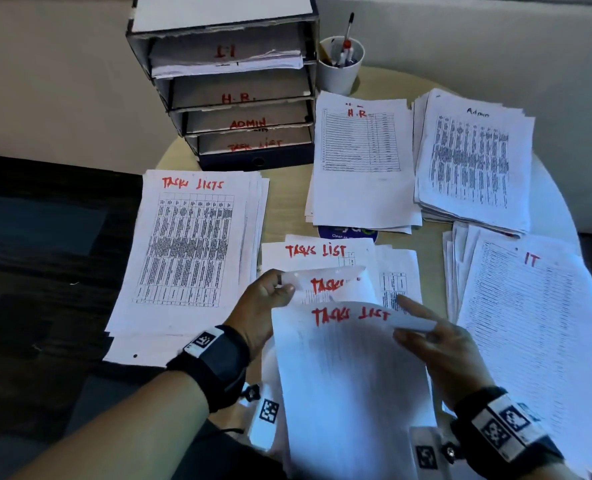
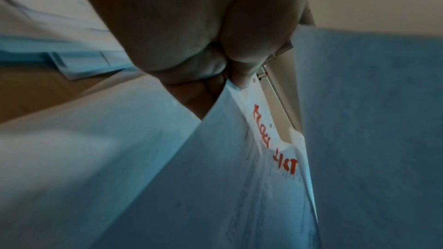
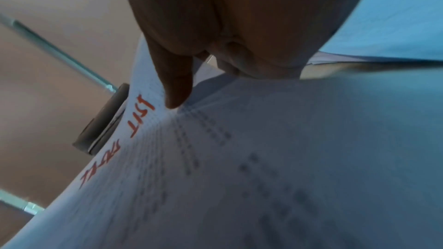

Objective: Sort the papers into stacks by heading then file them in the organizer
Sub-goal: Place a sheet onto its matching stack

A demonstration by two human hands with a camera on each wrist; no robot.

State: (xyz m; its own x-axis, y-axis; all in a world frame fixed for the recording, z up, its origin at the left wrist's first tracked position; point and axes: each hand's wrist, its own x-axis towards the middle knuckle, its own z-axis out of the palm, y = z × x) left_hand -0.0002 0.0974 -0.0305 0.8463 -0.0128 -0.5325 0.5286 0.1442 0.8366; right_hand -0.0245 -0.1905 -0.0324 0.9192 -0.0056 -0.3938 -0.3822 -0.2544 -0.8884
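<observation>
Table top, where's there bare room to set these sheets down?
Little room. One bare strip of table runs between the Tasks List stack and the H.R. stack, in front of the organizer. A small patch lies beside the pen cup. The right side is crowded with the Admin stack and the IT stack.

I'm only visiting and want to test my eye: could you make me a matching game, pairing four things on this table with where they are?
Things:
1. Admin stack
2. IT stack
3. Task Lists stack
4. white cup of pens

Places:
A. near right side of the table
B. just right of the organizer
C. left side, hanging over the table edge
D. far right, beside the H.R. stack

Pairs: 1-D, 2-A, 3-C, 4-B
</observation>
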